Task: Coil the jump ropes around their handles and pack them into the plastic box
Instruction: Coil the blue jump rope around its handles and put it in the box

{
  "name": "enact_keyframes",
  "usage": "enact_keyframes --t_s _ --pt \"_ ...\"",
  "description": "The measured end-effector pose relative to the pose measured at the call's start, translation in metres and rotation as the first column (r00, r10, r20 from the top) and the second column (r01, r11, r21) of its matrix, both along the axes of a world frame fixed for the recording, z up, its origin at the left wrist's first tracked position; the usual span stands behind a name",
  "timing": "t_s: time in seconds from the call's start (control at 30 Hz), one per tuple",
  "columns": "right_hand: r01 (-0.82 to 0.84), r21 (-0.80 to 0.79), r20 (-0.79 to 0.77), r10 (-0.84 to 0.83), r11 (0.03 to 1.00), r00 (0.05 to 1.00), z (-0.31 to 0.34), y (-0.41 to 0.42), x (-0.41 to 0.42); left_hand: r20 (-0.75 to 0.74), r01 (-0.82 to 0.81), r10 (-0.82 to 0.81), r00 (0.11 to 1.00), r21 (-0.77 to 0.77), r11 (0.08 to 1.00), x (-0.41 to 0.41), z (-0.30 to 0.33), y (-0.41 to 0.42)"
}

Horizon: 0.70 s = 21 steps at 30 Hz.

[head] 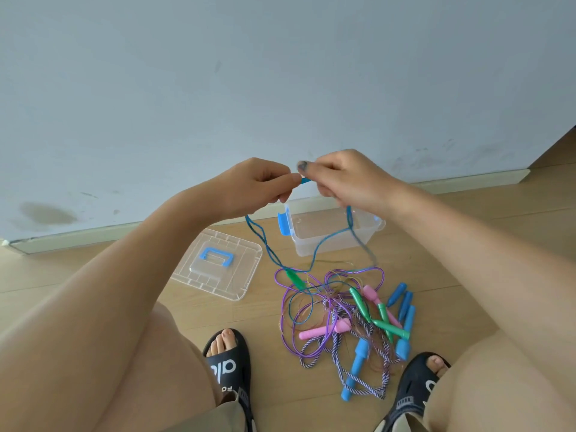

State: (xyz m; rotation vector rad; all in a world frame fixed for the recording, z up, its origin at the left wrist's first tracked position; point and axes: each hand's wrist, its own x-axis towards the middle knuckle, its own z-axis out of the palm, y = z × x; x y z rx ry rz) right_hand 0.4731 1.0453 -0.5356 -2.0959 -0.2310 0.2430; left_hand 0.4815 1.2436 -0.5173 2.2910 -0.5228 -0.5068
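The blue jump rope [314, 254] is held up in the air between both hands, a short stretch of it showing between them, and its strands hang down on either side to the tangled pile of ropes [336, 319] on the wooden floor [467, 275]. The left hand [258, 185] has its fingers curled and pinches the rope at its right tip. The right hand [346, 179], touching it, has its fingers closed round the rope too. A green handle [294, 279] hangs on the rope just over the pile's far edge. Pink, green and blue handles lie in the pile. The plastic box [336, 235] stands open beyond the pile, by the wall [280, 73]. Its clear lid [218, 263] lies flat to the left, blue grip up. Two black sandals sit near.
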Motion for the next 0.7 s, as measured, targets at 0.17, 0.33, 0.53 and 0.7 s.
enact_keyframes --t_s 0.17,0.33,0.53,0.7 --pt "0.151 -0.159 0.004 -0.153 0.976 0.988 0.0 -0.041 0.016 -0.028 -0.038 0.041 0.999 0.099 0.994 0.005 -0.001 0.018" --pt "0.176 -0.389 -0.043 -0.208 0.904 0.977 -0.012 -0.056 0.016 -0.023 -0.049 0.052 0.998 0.103 0.993 0.002 0.002 0.022" --pt "-0.04 0.155 -0.222 0.075 0.987 0.972 -0.002 0.006 0.0 0.02 0.023 -0.023 1.0 -0.002 1.0 -0.006 0.005 0.001" --pt "-0.041 0.133 -0.05 0.048 0.99 0.998 0.001 0.016 -0.008 0.016 0.012 -0.012 1.0 0.014 1.0 -0.004 0.002 0.001"
